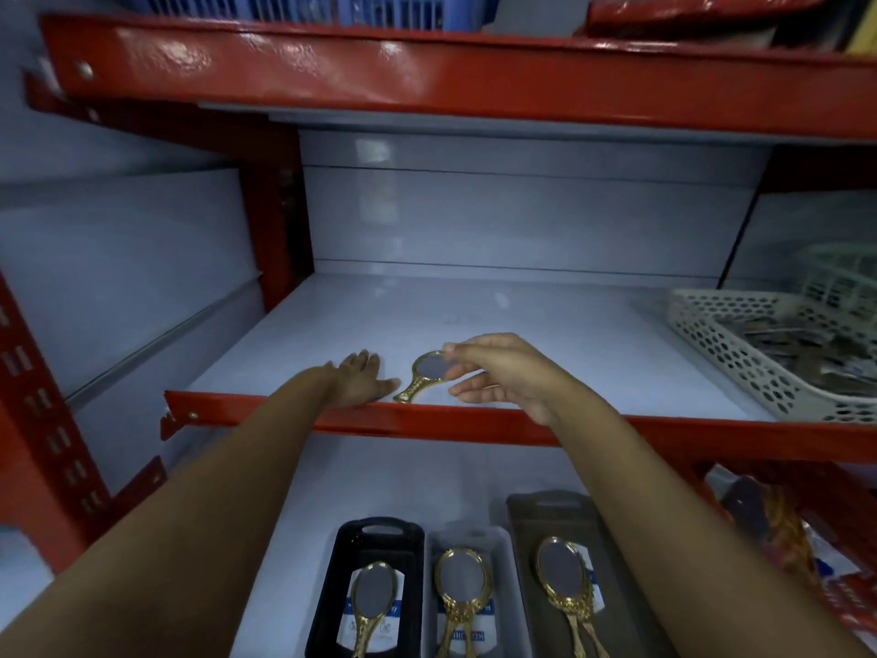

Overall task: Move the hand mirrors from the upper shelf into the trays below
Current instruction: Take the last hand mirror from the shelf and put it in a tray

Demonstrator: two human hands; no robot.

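A small gold-framed hand mirror (424, 372) lies near the front edge of the upper shelf (522, 334), handle pointing toward me. My right hand (503, 372) curls around its round head, thumb and fingers at the rim. My left hand (358, 379) rests flat on the shelf just left of the handle. Below stand three trays: a black tray (327, 586), a grey tray (503, 543) and a brown tray (522, 515). Each holds a gold hand mirror (372, 596) (462, 581) (564, 577).
A white perforated basket (740, 353) with dark items sits at the right of the upper shelf. Red shelf beams (427, 68) run above and along the front edge. A red upright post (280, 206) stands at the back left. Packaged goods lie at the lower right.
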